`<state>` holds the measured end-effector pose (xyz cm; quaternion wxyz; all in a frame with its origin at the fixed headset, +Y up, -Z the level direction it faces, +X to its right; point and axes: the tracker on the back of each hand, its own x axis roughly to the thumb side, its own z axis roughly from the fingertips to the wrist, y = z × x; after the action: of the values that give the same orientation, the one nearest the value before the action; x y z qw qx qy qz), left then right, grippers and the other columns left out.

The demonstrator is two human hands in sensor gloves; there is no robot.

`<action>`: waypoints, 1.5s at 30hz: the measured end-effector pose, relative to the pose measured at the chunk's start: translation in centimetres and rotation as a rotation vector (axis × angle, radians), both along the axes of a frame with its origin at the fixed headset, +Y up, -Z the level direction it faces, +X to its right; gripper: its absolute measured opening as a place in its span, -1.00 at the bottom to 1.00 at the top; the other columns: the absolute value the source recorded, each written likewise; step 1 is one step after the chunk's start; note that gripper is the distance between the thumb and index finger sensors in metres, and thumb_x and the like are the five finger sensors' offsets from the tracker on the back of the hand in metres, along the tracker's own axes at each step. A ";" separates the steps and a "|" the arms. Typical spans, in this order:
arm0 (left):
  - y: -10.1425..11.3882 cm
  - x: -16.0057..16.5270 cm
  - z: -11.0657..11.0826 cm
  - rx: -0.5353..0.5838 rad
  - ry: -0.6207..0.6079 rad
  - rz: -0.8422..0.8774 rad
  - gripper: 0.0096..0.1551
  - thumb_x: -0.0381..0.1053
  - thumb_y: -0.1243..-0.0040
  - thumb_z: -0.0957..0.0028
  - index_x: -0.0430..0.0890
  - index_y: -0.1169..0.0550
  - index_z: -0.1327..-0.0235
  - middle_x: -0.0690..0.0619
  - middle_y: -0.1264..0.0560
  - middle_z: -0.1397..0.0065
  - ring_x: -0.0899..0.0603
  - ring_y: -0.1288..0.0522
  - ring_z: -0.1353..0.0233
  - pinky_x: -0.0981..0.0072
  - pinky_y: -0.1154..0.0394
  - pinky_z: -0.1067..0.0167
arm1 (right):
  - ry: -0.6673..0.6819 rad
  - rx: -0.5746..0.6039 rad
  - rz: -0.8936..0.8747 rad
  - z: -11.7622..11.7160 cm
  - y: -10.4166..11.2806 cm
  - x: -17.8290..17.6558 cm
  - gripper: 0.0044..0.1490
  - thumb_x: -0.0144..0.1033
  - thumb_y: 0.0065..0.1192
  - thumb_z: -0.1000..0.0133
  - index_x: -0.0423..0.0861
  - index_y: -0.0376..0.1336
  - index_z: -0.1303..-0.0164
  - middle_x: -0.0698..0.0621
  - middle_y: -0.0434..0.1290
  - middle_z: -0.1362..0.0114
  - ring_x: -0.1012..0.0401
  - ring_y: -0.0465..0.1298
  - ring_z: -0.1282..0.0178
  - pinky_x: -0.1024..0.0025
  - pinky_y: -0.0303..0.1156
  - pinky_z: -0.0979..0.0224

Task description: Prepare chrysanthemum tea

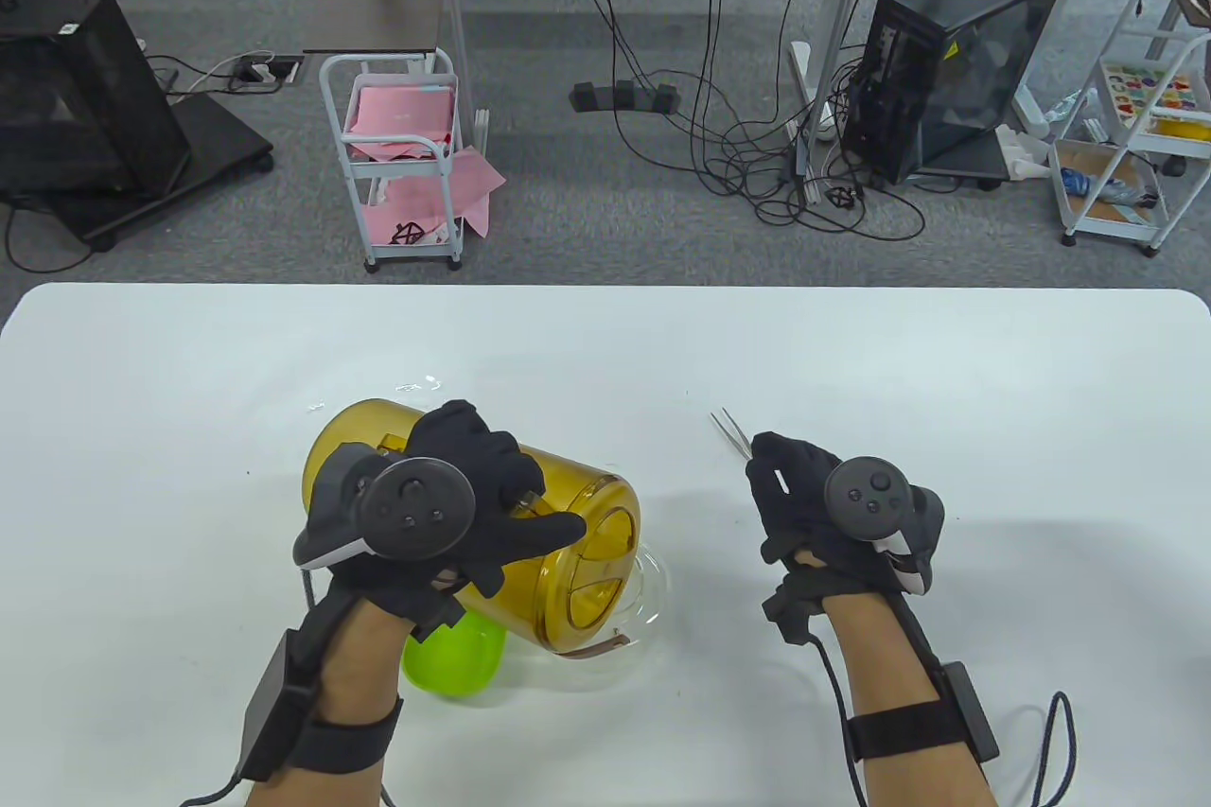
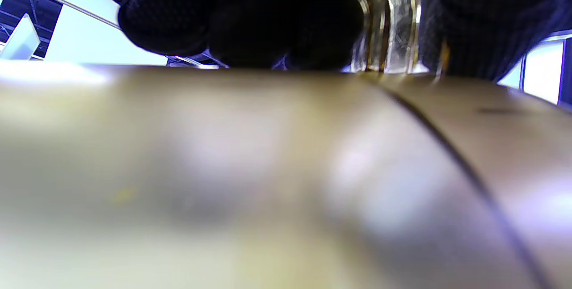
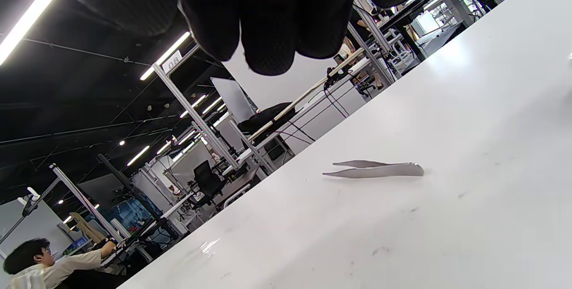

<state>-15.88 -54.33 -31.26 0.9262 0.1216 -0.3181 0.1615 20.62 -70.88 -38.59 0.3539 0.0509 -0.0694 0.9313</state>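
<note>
Here left hand (image 1: 473, 504) grips the amber pitcher (image 1: 577, 561), tipped sideways over a clear glass vessel (image 1: 653, 599) near the table's (image 1: 189, 429) front. Right hand (image 1: 804, 504) hovers above the tweezers (image 3: 375, 169) lying on the table, fingers loose, holding nothing.

- White table (image 1: 605, 353) with round corners, smooth and a bit shiny, with a few tiny dark specks.
- Thin silver tweezers (image 1: 730, 430) flat on the table, right of the middle, both tips a little apart and pointing to the far side.
- Clear glass bowl (image 1: 645, 601) well to the left of the tweezers and nearer the front edge, partly hidden under a tilted yellow jug (image 1: 577, 552).
- Bright green cup (image 1: 454, 660) further left of the tweezers than the bowl, just beside the bowl, close to the front edge.
- Faint clear glass thing (image 1: 418, 387) far left of the tweezers, too hard to make out.
</note>
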 end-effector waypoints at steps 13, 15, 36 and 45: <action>-0.1 0.7 0.3 0.007 -0.001 -0.037 -0.41 0.56 -0.47 0.06 0.02 -0.80 0.36 -0.02 -0.74 0.23 -0.27 -0.59 0.00 -0.43 -0.20 -0.49 | 0.001 0.000 0.001 0.0 0.0 0.0 -0.34 0.14 0.07 -0.25 0.08 0.26 -0.52 0.00 0.34 -0.56 -0.10 0.32 -0.67 -0.33 0.06 -0.61; -0.1 0.8 0.3 0.009 0.000 -0.043 -0.41 0.56 -0.47 0.06 0.02 -0.80 0.36 -0.02 -0.74 0.23 -0.27 -0.59 0.00 -0.44 -0.20 -0.49 | 0.001 0.001 0.002 0.0 0.0 0.0 -0.34 0.14 0.07 -0.25 0.08 0.26 -0.52 0.00 0.34 -0.56 -0.10 0.32 -0.67 -0.33 0.06 -0.61; -0.3 1.6 0.5 0.017 -0.004 -0.074 -0.41 0.55 -0.46 0.06 0.01 -0.80 0.35 -0.02 -0.74 0.23 -0.27 -0.59 0.00 -0.44 -0.19 -0.49 | 0.004 -0.004 0.008 0.0 0.0 0.0 -0.34 0.14 0.07 -0.25 0.08 0.27 -0.51 0.00 0.35 -0.56 -0.11 0.32 -0.67 -0.33 0.07 -0.61; -0.3 2.0 0.7 0.028 -0.004 -0.087 -0.42 0.55 -0.46 0.06 0.01 -0.80 0.35 -0.02 -0.74 0.23 -0.27 -0.59 -0.01 -0.45 -0.19 -0.49 | 0.005 -0.006 0.009 0.0 0.0 0.0 -0.34 0.14 0.07 -0.25 0.08 0.27 -0.52 0.00 0.35 -0.56 -0.11 0.32 -0.67 -0.33 0.07 -0.61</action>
<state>-13.90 -54.63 -30.52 0.9299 0.1204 -0.3272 0.1168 20.62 -70.87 -38.58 0.3500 0.0522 -0.0655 0.9330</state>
